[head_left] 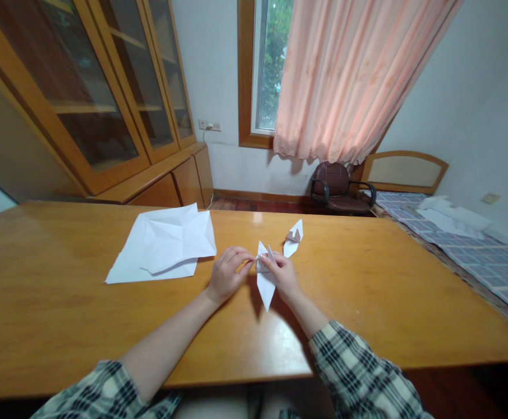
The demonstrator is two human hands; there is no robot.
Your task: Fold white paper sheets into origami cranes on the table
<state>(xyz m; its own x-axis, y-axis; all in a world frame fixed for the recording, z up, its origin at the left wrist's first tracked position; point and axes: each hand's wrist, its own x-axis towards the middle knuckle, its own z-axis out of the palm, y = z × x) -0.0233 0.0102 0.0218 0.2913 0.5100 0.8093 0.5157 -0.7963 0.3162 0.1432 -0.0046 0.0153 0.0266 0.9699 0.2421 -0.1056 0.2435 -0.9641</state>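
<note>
My left hand (pixel 227 272) and my right hand (pixel 283 274) meet over the wooden table (pixel 389 291), both pinching a small folded white paper piece (pixel 265 288). Its long pointed tip hangs down toward me, and its upper folds sit between my fingertips. Just beyond my right hand lies a second folded white paper figure (pixel 292 238), untouched. To the left of my left hand lie creased white paper sheets (pixel 166 247), spread flat on the table.
A wooden cabinet with glass doors (pixel 105 105) stands at the back left. A dark office chair (pixel 338 187) sits under the window with a pink curtain (pixel 350 75). A bed with a checked cover (pixel 476 250) runs along the table's right side.
</note>
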